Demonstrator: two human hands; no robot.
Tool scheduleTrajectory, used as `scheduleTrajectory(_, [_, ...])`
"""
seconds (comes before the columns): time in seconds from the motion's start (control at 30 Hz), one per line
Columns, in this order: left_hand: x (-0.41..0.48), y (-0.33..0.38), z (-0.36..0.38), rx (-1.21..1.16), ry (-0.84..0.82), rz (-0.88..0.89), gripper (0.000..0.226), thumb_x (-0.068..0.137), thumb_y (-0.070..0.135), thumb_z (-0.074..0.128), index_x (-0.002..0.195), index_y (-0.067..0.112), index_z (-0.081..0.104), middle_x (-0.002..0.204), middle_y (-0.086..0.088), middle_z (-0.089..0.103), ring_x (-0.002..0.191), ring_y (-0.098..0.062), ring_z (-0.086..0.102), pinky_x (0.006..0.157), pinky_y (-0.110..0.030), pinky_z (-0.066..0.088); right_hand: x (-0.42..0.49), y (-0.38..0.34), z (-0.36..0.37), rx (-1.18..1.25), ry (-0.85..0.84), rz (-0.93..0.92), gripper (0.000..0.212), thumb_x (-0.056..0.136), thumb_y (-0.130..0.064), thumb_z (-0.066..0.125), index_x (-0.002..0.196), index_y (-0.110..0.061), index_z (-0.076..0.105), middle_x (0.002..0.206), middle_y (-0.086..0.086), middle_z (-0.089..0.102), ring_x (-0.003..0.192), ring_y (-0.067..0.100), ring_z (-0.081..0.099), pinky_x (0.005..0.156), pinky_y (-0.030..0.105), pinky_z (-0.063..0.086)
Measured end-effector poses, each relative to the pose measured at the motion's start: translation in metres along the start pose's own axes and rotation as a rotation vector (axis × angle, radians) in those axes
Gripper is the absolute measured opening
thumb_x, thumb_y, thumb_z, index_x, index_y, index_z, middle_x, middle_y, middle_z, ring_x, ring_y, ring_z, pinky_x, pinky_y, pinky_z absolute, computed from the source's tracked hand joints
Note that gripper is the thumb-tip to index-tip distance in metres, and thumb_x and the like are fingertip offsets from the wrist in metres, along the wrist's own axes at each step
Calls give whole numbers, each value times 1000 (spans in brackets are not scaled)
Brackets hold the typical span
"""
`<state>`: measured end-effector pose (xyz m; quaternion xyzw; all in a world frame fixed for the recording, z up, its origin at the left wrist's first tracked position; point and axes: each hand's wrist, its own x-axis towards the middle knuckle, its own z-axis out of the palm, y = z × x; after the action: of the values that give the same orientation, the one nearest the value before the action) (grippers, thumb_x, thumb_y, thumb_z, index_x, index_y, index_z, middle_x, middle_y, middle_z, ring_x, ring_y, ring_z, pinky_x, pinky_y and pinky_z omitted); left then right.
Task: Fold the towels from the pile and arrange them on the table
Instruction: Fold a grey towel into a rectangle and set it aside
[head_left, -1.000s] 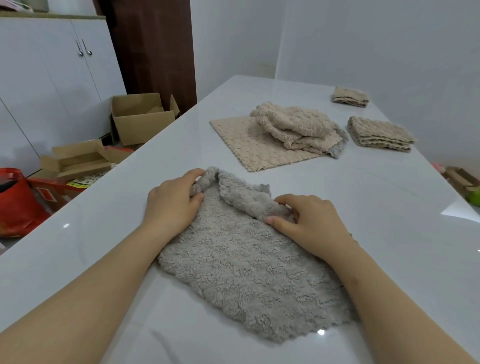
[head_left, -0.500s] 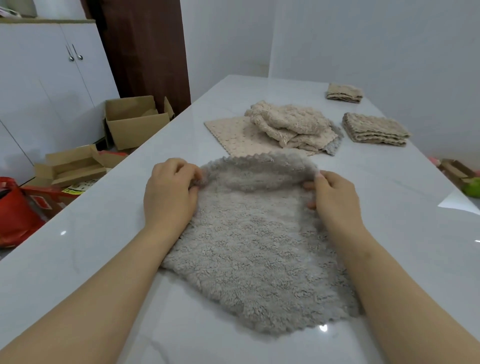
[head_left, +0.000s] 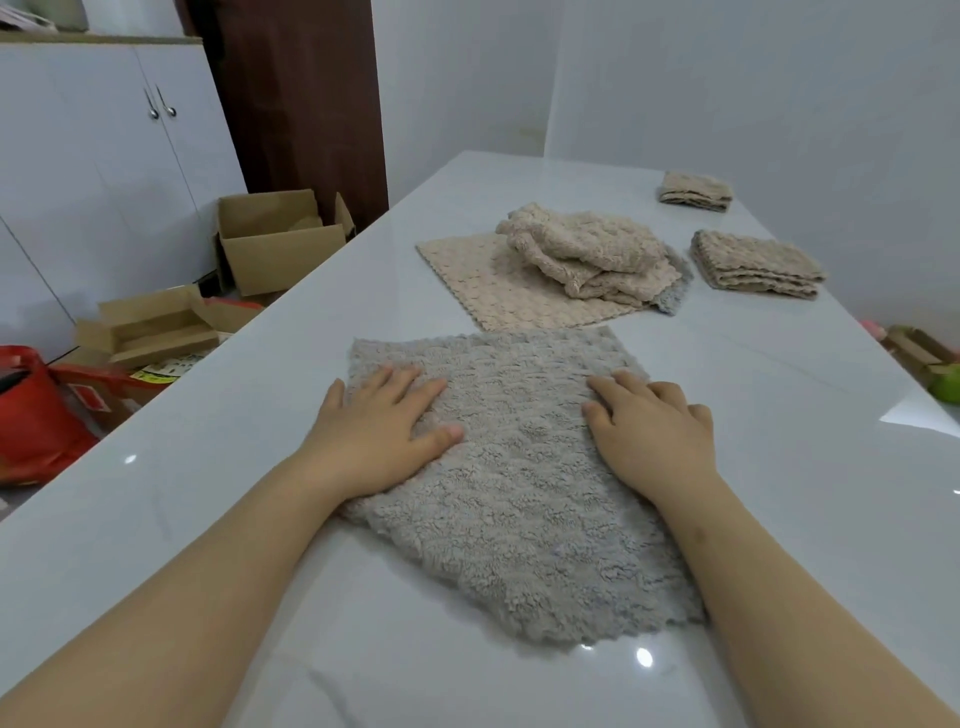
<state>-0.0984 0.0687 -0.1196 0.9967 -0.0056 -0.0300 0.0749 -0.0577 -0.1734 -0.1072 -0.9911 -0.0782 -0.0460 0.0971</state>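
A grey fluffy towel (head_left: 519, 467) lies spread flat on the white table (head_left: 779, 467) in front of me. My left hand (head_left: 379, 431) rests palm down on its left part, fingers apart. On its right part my right hand (head_left: 649, 431) presses flat the same way. Beyond the towel sits the pile of beige towels (head_left: 587, 249), crumpled on top of one flat beige towel (head_left: 493, 286). A folded beige stack (head_left: 753, 265) lies to the right of the pile, and a smaller folded stack (head_left: 696, 191) sits farther back.
Open cardboard boxes (head_left: 275, 244) and a red bag (head_left: 31, 415) stand on the floor left of the table. White cabinets (head_left: 104, 156) line the left wall. A small box and a green object (head_left: 945, 384) sit at the right edge.
Both hands let go of the towel's bunched far edge, which is now spread out flat. The hands now lie palm down on the towel, nearer to me.
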Motion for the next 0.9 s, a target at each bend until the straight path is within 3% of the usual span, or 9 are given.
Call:
scheduleTrajectory(0.13, [8, 2, -2, -34, 50, 0, 65, 85, 68, 22, 144, 41, 12, 157, 10, 5, 144, -11, 0, 113, -51, 0, -10, -2, -6, 86, 55, -71, 41, 97, -41, 31, 136, -32, 39, 146, -7, 36, 131, 24, 29, 103, 41, 23])
scheduleTrajectory(0.2, [3, 3, -6, -73, 181, 32, 61, 87, 62, 36, 142, 39, 23, 155, 8, 15, 143, -13, 7, 114, -49, 5, -23, -6, -13, 190, 157, -214, 36, 93, -42, 41, 124, -27, 54, 133, -5, 51, 124, 22, 38, 101, 39, 27])
scheduleTrajectory(0.27, [-9, 8, -12, -110, 371, 101, 51, 86, 49, 52, 134, 32, 43, 146, 5, 36, 139, -17, 25, 109, -42, 20, -46, -13, -20, 276, 158, -437, 32, 90, -44, 46, 102, -22, 64, 107, -4, 64, 105, 20, 53, 92, 39, 39])
scheduleTrajectory(0.33, [-24, 15, -20, -274, 432, 165, 30, 85, 38, 59, 114, 30, 62, 120, 10, 61, 116, -10, 51, 94, -29, 37, -67, -19, -20, 247, 89, -634, 37, 89, -48, 41, 91, -20, 65, 90, -5, 65, 88, 18, 57, 80, 36, 43])
scheduleTrajectory(0.43, [-43, 19, -26, -399, 197, 251, 13, 85, 37, 60, 95, 37, 68, 92, 23, 67, 88, 8, 56, 79, -11, 41, -77, -20, -23, 182, -68, -709, 47, 85, -60, 35, 101, -25, 62, 98, -7, 63, 95, 14, 54, 85, 30, 38])
scheduleTrajectory(0.53, [-50, 11, -31, -392, -114, 330, 34, 78, 43, 67, 110, 44, 58, 108, 38, 51, 102, 27, 40, 83, 6, 27, -74, -12, -26, 193, -193, -720, 60, 72, -70, 51, 121, -36, 51, 118, -11, 52, 111, 7, 41, 96, 24, 28])
scheduleTrajectory(0.63, [-50, 5, -33, -389, -215, 368, 47, 71, 40, 75, 111, 49, 53, 118, 34, 46, 111, 21, 37, 90, 4, 24, -74, -9, -25, 110, -220, -762, 68, 67, -68, 61, 127, -40, 45, 126, -15, 43, 116, 3, 32, 99, 22, 22])
scheduleTrajectory(0.8, [-44, 21, -26, -472, 179, 289, 26, 75, 16, 74, 88, 37, 67, 92, 21, 66, 91, 3, 59, 81, -9, 41, -76, -18, -21, 238, 14, -639, 26, 84, -41, 50, 103, -25, 60, 95, -10, 63, 92, 12, 53, 78, 31, 42])
scheduleTrajectory(0.9, [-47, 34, -24, -262, 564, 416, 16, 81, 23, 65, 94, 15, 72, 89, 3, 71, 84, -17, 64, 76, -29, 46, -73, -20, -15, 223, 155, -478, 19, 90, -30, 43, 105, -24, 52, 91, -3, 69, 85, 24, 57, 73, 32, 36])
